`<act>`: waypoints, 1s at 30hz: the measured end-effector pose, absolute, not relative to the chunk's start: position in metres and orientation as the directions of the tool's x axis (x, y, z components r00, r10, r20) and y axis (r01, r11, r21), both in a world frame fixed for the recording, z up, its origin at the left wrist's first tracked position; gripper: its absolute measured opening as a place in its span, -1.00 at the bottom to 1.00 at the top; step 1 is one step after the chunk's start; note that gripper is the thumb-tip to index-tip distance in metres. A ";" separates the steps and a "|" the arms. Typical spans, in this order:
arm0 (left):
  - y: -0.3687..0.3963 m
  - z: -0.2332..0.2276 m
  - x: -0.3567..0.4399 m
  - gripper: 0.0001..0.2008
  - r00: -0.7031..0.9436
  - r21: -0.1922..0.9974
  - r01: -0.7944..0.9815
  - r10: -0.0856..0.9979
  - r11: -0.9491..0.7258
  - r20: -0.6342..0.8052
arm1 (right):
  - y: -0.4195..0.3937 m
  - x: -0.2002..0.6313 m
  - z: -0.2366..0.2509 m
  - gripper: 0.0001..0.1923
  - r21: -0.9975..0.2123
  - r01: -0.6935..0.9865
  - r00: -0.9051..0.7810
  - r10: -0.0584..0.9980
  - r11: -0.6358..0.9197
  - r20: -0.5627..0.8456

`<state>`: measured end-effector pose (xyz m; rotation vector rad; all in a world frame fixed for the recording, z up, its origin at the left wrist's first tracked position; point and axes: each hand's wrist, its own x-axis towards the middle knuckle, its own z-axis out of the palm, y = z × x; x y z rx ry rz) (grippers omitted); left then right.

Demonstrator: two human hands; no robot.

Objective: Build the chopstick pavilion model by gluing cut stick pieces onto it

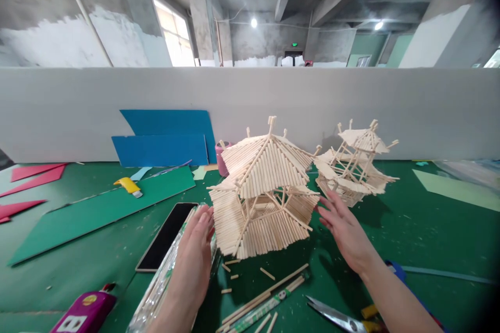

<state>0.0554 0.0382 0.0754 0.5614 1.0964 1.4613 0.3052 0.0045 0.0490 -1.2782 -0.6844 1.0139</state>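
Scissors (338,317) lie nearest us at the bottom edge, blades open, beside loose wooden sticks (265,296) and a clear-wrapped stick bundle (164,276) on the green cutting mat (429,239). A purple glue gun (84,315) sits at lower left; its label print is too small for us to read. Our left hand (197,255) is spread wide, fingers flat, just beside the left eave of the stick pavilion model (263,195); our right hand (344,231) is equally wide, fingertips at its right eave, neither gripping. A dark phone (166,237) lies left of the bundle. Farther back stand a second stick pavilion (357,166), a yellow utility knife (128,186), blue card sheets (164,140) against the white partition (58,114), and red offcuts (31,177).
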 end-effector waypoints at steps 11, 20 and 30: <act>0.075 0.084 0.062 -0.70 -0.120 0.878 -0.451 0.965 0.157 -0.234 | -0.030 0.287 0.051 -0.33 -0.946 -0.324 0.373 0.915 -0.026 -0.152; 0.115 0.077 0.060 -0.61 0.059 0.909 -0.378 0.984 0.175 -0.165 | -0.057 0.273 0.052 -0.34 -0.919 -0.392 0.326 0.927 -0.047 -0.187; 0.131 0.066 0.048 -0.62 -0.161 0.993 -0.097 0.986 -0.065 0.048 | -0.068 0.268 0.045 -0.44 -0.919 -0.383 0.301 0.928 -0.093 -0.219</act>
